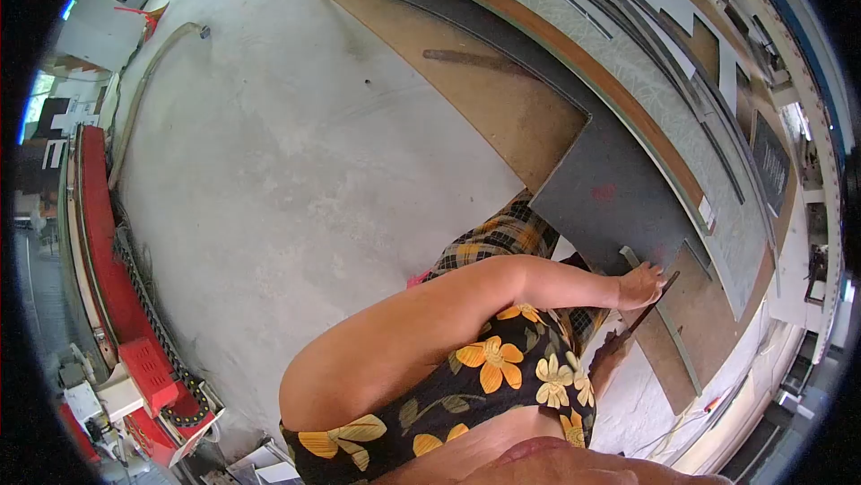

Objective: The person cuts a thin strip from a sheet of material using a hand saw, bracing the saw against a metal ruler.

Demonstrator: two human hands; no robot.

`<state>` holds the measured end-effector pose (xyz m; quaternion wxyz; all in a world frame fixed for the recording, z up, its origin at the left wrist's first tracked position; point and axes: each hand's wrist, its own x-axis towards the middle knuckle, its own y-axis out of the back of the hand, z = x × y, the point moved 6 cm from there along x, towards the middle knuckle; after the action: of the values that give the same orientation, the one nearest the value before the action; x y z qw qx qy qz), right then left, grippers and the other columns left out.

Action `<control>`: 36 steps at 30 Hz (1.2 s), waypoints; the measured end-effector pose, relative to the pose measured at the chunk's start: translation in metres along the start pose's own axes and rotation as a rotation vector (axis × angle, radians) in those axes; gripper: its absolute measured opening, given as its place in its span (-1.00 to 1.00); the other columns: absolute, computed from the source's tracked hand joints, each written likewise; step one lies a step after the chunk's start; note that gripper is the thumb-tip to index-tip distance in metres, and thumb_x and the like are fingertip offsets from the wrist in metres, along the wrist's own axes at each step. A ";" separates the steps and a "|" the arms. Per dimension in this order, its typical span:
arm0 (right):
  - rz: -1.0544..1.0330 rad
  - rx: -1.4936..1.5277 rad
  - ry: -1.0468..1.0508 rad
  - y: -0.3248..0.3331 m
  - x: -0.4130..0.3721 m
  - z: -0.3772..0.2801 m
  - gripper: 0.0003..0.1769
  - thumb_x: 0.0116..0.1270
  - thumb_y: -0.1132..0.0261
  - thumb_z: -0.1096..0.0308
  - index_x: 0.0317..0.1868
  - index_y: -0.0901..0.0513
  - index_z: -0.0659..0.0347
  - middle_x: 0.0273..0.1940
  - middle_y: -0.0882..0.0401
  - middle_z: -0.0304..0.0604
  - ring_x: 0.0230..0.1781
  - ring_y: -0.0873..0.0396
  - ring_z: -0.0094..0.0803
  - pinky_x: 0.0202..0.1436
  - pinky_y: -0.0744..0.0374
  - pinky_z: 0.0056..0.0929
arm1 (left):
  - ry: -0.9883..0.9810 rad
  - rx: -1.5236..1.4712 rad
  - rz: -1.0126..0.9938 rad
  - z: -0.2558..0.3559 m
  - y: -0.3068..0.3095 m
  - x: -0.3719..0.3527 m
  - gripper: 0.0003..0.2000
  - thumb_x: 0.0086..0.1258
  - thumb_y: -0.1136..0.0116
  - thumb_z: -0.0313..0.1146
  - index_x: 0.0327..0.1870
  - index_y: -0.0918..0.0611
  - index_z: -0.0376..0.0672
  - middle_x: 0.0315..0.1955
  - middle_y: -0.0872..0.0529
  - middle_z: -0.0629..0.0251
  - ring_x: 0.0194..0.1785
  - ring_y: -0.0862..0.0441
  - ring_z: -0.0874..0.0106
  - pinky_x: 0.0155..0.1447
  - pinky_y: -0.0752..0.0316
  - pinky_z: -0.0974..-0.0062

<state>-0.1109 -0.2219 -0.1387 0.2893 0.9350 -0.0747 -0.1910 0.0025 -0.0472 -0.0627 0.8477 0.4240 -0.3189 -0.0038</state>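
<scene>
My left hand (640, 287) is closed over a narrow grey-green strip (679, 347), which passes beneath my fingers and comes out on both sides. The strip lies across a brown board (704, 314) and the end of a dark grey panel (610, 189). My right hand (612, 348) is partly in shade and wrapped around the lower end of a thin, dark, blade-like tool (660, 297). That tool slants up across the strip, close to my left fingertips. Its exact kind is not clear.
Long panels and an orange-brown strip (610, 86) are stacked along the right. A brown stick (475, 61) rests on a tan sheet (502, 117). Red machinery (94, 180) with a black cable chain (152, 305) stands at the left. A hose (148, 81) lies on the grey floor (296, 144).
</scene>
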 end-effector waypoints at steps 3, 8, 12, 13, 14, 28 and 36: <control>0.082 -0.001 0.152 -0.004 0.006 -0.017 -0.62 0.48 -0.05 0.29 0.08 -0.55 0.44 -0.17 -0.63 0.02 -0.27 -0.52 -0.38 -0.23 -0.50 -0.41 | 0.045 -0.194 -0.052 0.001 0.015 -0.002 -0.84 0.23 -0.07 -0.30 -0.41 -0.61 -0.18 -0.26 -0.60 0.19 -0.05 -0.50 0.19 -0.06 -0.38 0.15; -0.132 -0.185 0.094 -0.025 -0.007 -0.137 -0.61 0.52 -0.05 0.23 0.08 -0.59 0.39 -0.13 -0.66 0.03 -0.18 -0.57 -0.25 -0.14 -0.53 -0.34 | 0.092 -0.290 0.042 -0.007 0.008 -0.003 -0.84 0.16 -0.11 -0.29 -0.36 -0.61 -0.17 -0.31 -0.61 0.15 -0.09 -0.51 0.12 -0.06 -0.39 0.13; -0.088 -0.280 0.066 -0.017 -0.062 -0.121 -0.68 0.47 -0.04 0.34 0.07 -0.59 0.36 -0.14 -0.65 0.12 -0.12 -0.59 -0.16 -0.09 -0.54 -0.28 | 0.172 -0.383 0.181 -0.009 0.017 -0.006 -0.88 0.20 -0.04 -0.34 -0.42 -0.59 -0.15 -0.35 -0.57 0.10 -0.22 -0.53 0.12 -0.13 -0.48 0.19; -0.081 -0.250 0.093 -0.013 -0.064 -0.106 -0.66 0.47 -0.04 0.34 0.12 -0.56 0.34 -0.11 -0.65 0.15 -0.08 -0.60 -0.14 -0.05 -0.53 -0.24 | -0.006 -0.052 0.029 0.001 0.030 -0.001 -0.90 0.21 -0.03 -0.34 -0.41 -0.55 -0.14 -0.40 -0.56 0.12 -0.28 -0.54 0.14 -0.20 -0.48 0.21; -0.071 -0.228 0.128 -0.012 -0.062 -0.096 -0.63 0.47 -0.03 0.35 0.16 -0.54 0.33 -0.09 -0.66 0.19 -0.03 -0.60 -0.11 -0.01 -0.52 -0.20 | 0.018 -0.282 0.137 -0.006 0.037 -0.002 -0.92 0.22 -0.01 -0.36 -0.44 -0.51 -0.11 -0.44 -0.54 0.19 -0.33 -0.54 0.18 -0.25 -0.47 0.23; 0.014 -0.221 0.063 -0.020 -0.082 -0.106 -0.70 0.49 0.00 0.31 -0.07 -0.55 0.39 -0.24 -0.58 0.37 -0.12 -0.52 0.37 -0.14 -0.49 0.05 | -0.024 -0.079 -0.133 -0.003 0.062 0.002 -0.93 0.21 -0.12 -0.39 -0.42 -0.63 -0.13 -0.29 -0.55 0.26 -0.04 -0.50 0.18 -0.05 -0.47 0.16; 0.077 -0.243 0.231 -0.025 -0.042 -0.126 -0.68 0.34 -0.17 0.33 0.06 -0.50 0.27 -0.15 -0.59 0.35 -0.09 -0.54 0.33 -0.11 -0.51 0.13 | -0.058 -0.024 -0.168 -0.003 0.063 0.000 -0.90 0.16 -0.26 -0.44 -0.31 -0.66 -0.21 -0.26 -0.61 0.20 -0.05 -0.54 0.15 0.00 -0.53 0.19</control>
<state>-0.0980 -0.1259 -0.0440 0.4141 0.9053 -0.0532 -0.0786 -0.0125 -0.0053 -0.0185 0.8397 0.4388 -0.3067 -0.0911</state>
